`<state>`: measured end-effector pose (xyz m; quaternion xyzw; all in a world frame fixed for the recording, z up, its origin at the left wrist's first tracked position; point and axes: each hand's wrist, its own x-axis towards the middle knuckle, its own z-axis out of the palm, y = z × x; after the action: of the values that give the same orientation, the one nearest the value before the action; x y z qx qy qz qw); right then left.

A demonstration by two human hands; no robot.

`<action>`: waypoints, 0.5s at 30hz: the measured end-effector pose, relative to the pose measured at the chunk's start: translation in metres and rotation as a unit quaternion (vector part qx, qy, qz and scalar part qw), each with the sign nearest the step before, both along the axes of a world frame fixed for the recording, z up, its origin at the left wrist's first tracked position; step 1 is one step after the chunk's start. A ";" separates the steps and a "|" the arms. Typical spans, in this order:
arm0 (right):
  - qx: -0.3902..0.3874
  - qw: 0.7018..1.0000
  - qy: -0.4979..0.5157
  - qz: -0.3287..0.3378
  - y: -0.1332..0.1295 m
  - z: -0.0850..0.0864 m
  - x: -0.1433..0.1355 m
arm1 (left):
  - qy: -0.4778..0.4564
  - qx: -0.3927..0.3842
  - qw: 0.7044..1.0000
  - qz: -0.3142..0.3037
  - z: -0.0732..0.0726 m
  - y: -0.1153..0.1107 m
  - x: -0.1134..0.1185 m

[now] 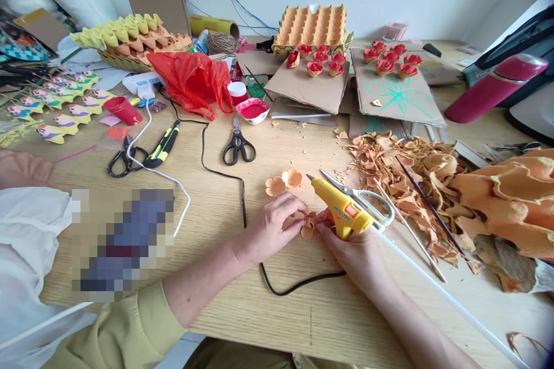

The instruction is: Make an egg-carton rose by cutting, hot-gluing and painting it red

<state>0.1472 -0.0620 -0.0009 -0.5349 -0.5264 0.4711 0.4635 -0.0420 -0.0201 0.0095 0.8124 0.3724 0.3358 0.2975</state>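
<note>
An egg-carton flower (307, 232) sat pinched between left hand (269, 229) and right hand (355, 252), the latter also gripping a hot-glue gun (341, 205).

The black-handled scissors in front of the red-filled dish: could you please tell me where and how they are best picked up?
Probably by the two finger loops, coming from the wearer's side: the black-handled scissors lie flat with the loops toward the wearer, and the blades point away, toward the dish.
</note>
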 end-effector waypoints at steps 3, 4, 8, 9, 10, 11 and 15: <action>0.000 1.000 0.002 0.002 -0.001 0.000 0.000 | 0.009 -0.003 1.000 0.003 -0.001 0.000 -0.001; -0.005 1.000 0.004 0.001 -0.002 0.000 0.000 | 0.008 -0.006 1.000 0.008 -0.001 0.000 0.000; -0.017 1.000 -0.001 0.001 -0.003 -0.002 -0.001 | -0.001 -0.021 0.999 0.027 -0.001 -0.002 0.001; -0.016 1.000 -0.004 -0.001 -0.003 -0.002 -0.001 | 0.000 -0.021 0.999 0.025 -0.001 -0.003 0.001; -0.015 1.000 -0.008 -0.003 -0.003 -0.003 -0.001 | 0.001 -0.021 1.000 0.019 -0.001 -0.003 0.001; -0.013 1.000 -0.011 -0.005 -0.003 -0.003 -0.002 | 0.003 -0.019 1.000 0.012 -0.001 -0.003 0.001; -0.003 1.000 0.005 -0.006 -0.003 -0.005 -0.005 | 0.000 -0.022 1.000 -0.006 -0.002 -0.003 0.001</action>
<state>0.1427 -0.0649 -0.0055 -0.5369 -0.5193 0.4727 0.4676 -0.0414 -0.0234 0.0073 0.8080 0.3748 0.3255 0.3173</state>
